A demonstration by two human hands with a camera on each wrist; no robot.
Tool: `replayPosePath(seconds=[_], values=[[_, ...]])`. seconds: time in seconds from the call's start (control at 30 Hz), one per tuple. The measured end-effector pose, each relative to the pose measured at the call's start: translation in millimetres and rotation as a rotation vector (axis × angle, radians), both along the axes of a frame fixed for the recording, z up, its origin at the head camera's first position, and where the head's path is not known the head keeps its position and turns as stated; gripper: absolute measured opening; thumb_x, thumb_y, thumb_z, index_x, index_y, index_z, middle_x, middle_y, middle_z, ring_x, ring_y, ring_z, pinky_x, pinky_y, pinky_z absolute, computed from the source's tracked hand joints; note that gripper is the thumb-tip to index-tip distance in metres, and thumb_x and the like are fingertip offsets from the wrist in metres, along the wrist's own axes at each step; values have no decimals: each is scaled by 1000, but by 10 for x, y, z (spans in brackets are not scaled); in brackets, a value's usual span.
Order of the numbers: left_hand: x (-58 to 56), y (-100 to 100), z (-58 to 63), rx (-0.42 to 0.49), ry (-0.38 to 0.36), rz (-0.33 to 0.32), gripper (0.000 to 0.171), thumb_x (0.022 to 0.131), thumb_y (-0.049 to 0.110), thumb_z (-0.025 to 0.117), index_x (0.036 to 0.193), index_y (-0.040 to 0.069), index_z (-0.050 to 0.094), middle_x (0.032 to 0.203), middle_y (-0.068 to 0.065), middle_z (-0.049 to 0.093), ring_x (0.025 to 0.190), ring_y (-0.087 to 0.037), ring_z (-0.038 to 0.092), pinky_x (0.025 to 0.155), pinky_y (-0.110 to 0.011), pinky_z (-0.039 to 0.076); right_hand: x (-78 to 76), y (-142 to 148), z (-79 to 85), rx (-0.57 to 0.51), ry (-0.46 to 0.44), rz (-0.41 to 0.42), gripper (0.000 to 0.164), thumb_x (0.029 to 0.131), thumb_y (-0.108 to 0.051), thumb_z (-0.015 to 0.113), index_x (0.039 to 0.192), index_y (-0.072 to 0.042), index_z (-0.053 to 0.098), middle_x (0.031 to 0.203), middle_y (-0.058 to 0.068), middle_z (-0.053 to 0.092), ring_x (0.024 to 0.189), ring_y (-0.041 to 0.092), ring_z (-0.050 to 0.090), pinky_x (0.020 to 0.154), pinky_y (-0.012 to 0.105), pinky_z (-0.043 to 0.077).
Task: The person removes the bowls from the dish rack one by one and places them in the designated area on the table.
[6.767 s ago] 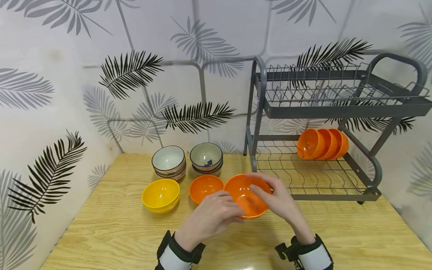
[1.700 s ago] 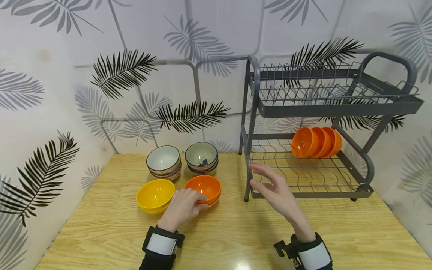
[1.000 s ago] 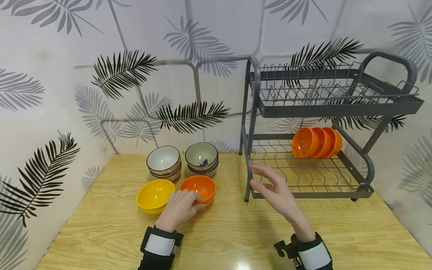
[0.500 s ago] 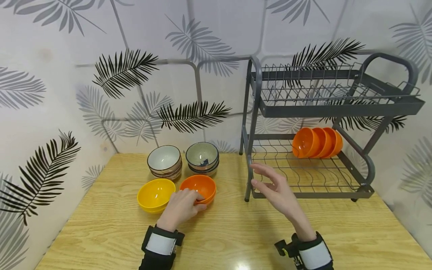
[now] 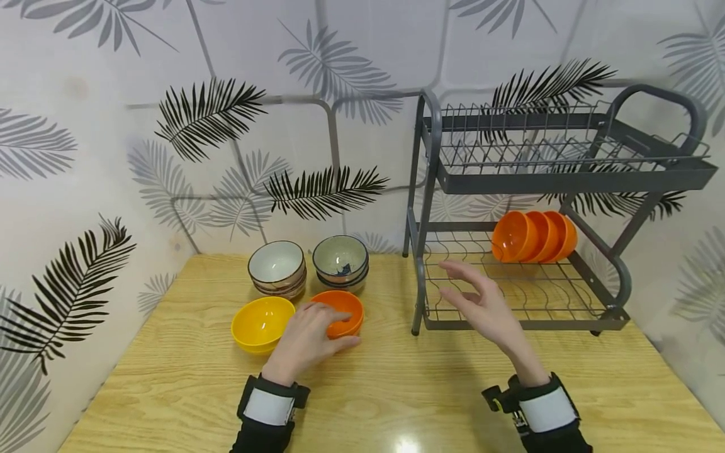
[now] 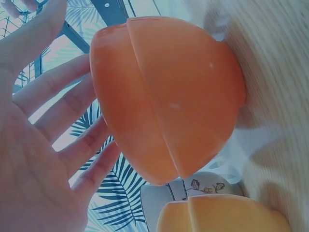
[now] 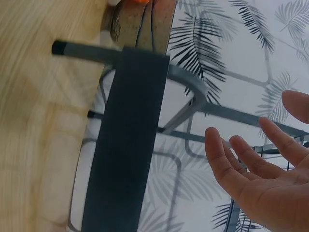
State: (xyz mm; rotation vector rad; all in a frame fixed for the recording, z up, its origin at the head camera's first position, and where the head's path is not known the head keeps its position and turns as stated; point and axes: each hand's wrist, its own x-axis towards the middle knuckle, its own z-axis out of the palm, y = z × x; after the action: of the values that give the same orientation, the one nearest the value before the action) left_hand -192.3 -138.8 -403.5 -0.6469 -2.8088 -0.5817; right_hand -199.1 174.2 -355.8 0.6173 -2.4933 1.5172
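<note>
Two nested orange bowls [image 5: 347, 307] stand on the table just right of the yellow ones. My left hand [image 5: 308, 333] is at their near left side, its fingers extended and spread. In the left wrist view, the fingertips lie by the rim of the orange bowls [image 6: 169, 96], and the thumb stands away from them. Whether the fingertips touch the rim I cannot tell. My right hand [image 5: 487, 308] hovers in front of the rack's lower tier, holding nothing. Its relaxed, parted fingers also show in the right wrist view.
A grey two-tier dish rack [image 5: 572, 183] stands at the right. Several orange bowls [image 5: 512, 236] lean in a row on its lower tier. Stacked yellow bowls [image 5: 262, 321], white bowls [image 5: 276, 263] and grey-green bowls [image 5: 340, 253] stand at the left.
Both hands were at a separate orange bowl; it now sits nested in the other. The left hand slid the stack slightly left, then loosened its grip. The right hand moved right.
</note>
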Motion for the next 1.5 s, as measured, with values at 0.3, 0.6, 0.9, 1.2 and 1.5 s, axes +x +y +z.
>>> replayPosePath(seconds=[0.3,0.6,0.9,1.2,1.5], values=[[2,17,2,21,17,12,42,87,46,75,115,14,76,113,-3,77,114,-28,66,108,-51,47,-180,337,160,153,36,-78,47,99,-10,61,144,1,50,148,25,48,134,47,47,101,65,49],[-12,25,-19,35,-7,3,35,90,39,74,114,14,77,112,-2,78,114,-28,66,107,-51,48,-400,657,158,307,56,-176,49,100,-16,59,143,5,48,150,33,40,122,53,57,100,66,50],[-24,29,-34,61,-22,-11,31,90,33,76,113,13,77,111,-2,78,112,-28,66,109,-51,46,-612,778,78,441,110,-271,48,96,-13,61,137,10,51,145,38,42,132,58,37,109,75,31],[-37,22,-40,63,-11,-25,29,90,31,76,113,12,77,111,-3,78,112,-28,66,109,-50,47,-792,922,18,518,85,-333,54,92,-7,63,138,13,46,146,43,34,130,63,34,106,76,33],[-36,27,-27,54,-4,-36,30,90,30,76,114,12,77,112,-3,78,111,-27,67,106,-49,49,-903,1031,-41,570,19,-336,58,92,-10,60,141,14,40,151,45,23,133,66,27,106,79,30]])
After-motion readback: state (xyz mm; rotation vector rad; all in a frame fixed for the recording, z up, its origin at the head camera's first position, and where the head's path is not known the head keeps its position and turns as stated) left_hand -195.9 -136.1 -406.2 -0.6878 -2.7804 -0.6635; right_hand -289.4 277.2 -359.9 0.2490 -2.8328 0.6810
